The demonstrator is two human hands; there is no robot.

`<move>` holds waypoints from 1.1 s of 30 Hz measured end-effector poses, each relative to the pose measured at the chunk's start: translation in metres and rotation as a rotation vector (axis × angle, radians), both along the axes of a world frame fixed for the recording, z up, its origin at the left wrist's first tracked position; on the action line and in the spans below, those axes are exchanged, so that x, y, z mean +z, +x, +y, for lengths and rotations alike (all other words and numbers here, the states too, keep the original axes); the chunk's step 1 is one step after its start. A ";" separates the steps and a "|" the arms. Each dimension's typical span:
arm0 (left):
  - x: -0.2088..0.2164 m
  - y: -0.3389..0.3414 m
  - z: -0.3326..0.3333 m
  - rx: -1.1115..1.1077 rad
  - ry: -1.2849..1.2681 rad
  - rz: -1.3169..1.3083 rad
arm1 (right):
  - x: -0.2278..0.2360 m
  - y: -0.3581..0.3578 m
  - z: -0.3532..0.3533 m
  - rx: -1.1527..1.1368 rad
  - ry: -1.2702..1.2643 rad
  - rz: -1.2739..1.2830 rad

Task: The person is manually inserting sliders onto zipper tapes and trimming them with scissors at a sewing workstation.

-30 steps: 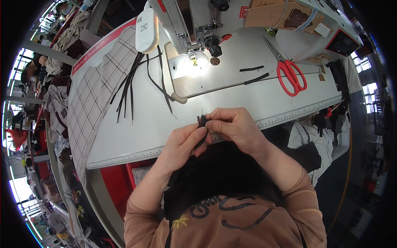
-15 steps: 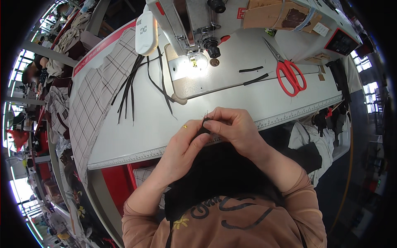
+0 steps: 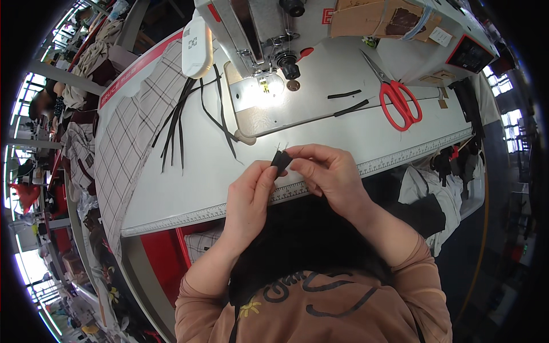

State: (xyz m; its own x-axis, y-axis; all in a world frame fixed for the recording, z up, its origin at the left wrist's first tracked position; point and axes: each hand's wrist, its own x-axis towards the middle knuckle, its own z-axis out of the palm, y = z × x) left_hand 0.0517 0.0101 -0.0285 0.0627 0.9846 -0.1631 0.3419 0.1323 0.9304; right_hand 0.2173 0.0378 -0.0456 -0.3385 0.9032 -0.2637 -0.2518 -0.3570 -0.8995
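Observation:
A small black fabric piece (image 3: 281, 162), folded or doubled, with thin loose threads at its top end, is held above the front edge of the table. My left hand (image 3: 249, 187) pinches its lower part between thumb and fingers. At its upper right corner, my right hand (image 3: 334, 172) has its index fingertip and thumb on or right by the edge, the other fingers curled. Beyond my hands, the sewing machine (image 3: 243, 34) shines its light on the needle area. Narrow black strips (image 3: 182, 108) hang over the table to the left.
Red-handled scissors (image 3: 398, 106) lie at the right, near two short black strips (image 3: 351, 107). Plaid fabric (image 3: 128, 134) covers the table's left side. A ruler strip (image 3: 189, 218) runs along the front edge. A cardboard box (image 3: 372, 20) sits at the back right.
The black piece has turned more upright and shows more fully. My left hand has shifted slightly, with its thumb higher, and my right hand's fingers have loosened toward the piece's right edge.

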 end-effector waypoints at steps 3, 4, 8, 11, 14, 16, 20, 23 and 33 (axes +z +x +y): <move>-0.002 -0.001 0.000 0.003 -0.053 -0.043 | 0.000 0.009 0.001 0.008 0.036 -0.067; -0.003 0.000 0.000 -0.005 -0.042 -0.045 | 0.000 0.009 0.001 0.027 0.079 -0.127; -0.004 0.005 -0.001 0.002 0.009 -0.017 | -0.006 0.001 -0.001 0.049 0.149 -0.170; -0.004 0.004 -0.001 -0.011 -0.067 -0.074 | -0.015 0.000 0.000 0.020 0.202 -0.150; -0.004 0.003 -0.001 -0.020 -0.064 -0.089 | -0.013 0.000 0.000 0.034 0.180 -0.168; -0.004 0.002 -0.001 -0.012 -0.079 -0.094 | -0.004 0.000 0.000 0.039 0.129 -0.149; -0.007 0.002 -0.001 -0.019 -0.053 -0.108 | -0.001 0.000 -0.001 0.038 0.074 -0.124; -0.005 0.001 -0.001 -0.015 -0.061 -0.103 | -0.002 -0.001 -0.001 0.024 0.062 -0.075; -0.006 0.002 -0.001 -0.054 0.026 -0.031 | 0.001 -0.001 -0.001 0.005 0.022 -0.025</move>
State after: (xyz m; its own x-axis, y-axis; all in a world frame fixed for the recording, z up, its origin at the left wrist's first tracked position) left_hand 0.0535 0.0094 -0.0344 0.1208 0.9835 -0.1348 0.3189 0.0901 0.9435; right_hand 0.2168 0.0369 -0.0451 -0.3364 0.9072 -0.2525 -0.2273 -0.3385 -0.9131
